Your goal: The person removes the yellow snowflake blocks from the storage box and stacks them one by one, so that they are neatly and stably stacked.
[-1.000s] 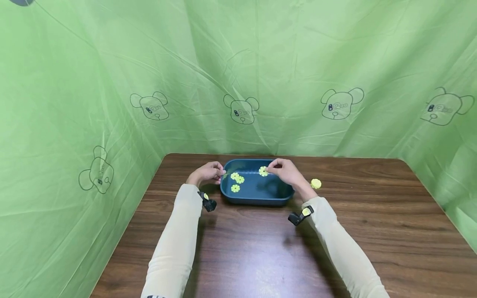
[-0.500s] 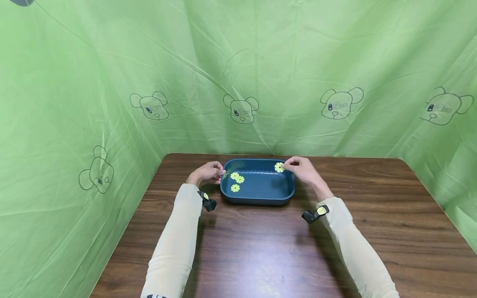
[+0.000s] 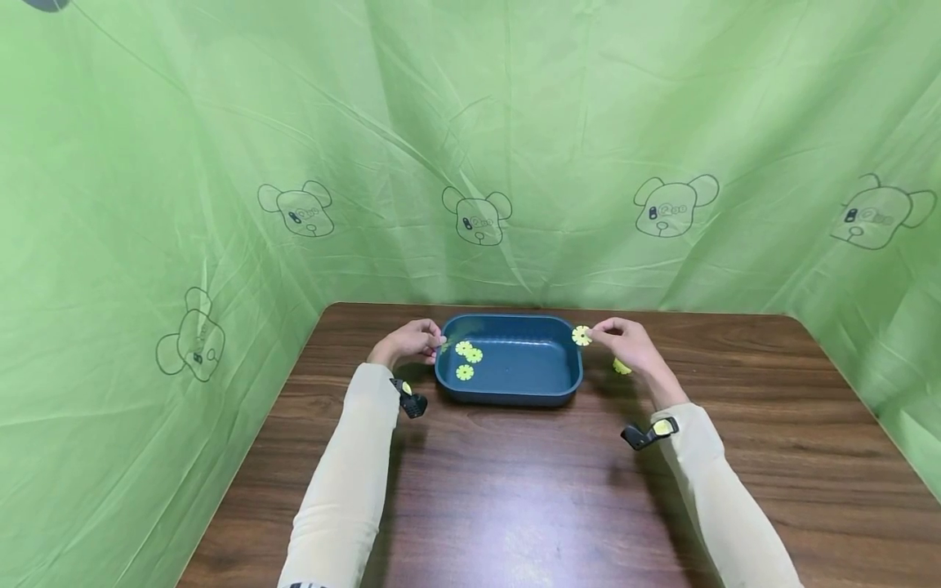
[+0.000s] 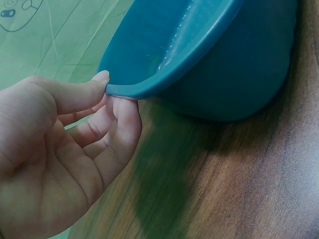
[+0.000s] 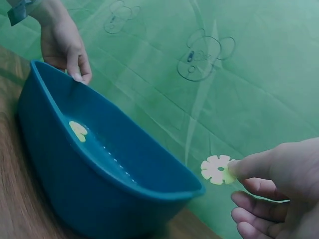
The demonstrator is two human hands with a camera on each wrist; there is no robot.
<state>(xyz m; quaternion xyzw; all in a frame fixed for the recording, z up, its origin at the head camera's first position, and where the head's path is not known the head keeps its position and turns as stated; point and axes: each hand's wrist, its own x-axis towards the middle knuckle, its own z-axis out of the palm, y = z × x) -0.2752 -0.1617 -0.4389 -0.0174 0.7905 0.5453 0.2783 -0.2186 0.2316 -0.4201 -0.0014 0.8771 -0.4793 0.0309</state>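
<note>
A dark blue rectangular basin (image 3: 515,398) stands on the table, its left rim pinched between the thumb and fingers of my left hand (image 4: 65,134). Three yellow flower-shaped discs (image 3: 465,372) lie at the left of its floor. Just beyond the right rim, my right hand (image 3: 628,345) pinches one more notched flower disc (image 5: 218,169) with a hole in its centre. This disc is held in the air, apart from the basin. Below the right hand, other yellow discs (image 3: 622,367) rest on the table, partly covered by the hand.
The brown wood-grain table (image 3: 500,490) extends in front of the basin and to both sides. A green cloth (image 3: 573,122) with bear-head outlines hangs behind the table's far edge and along its sides.
My right hand has moved right with the pinched flower disc, from above the basin's inside to past its right rim. The left hand and the basin have stayed put.
</note>
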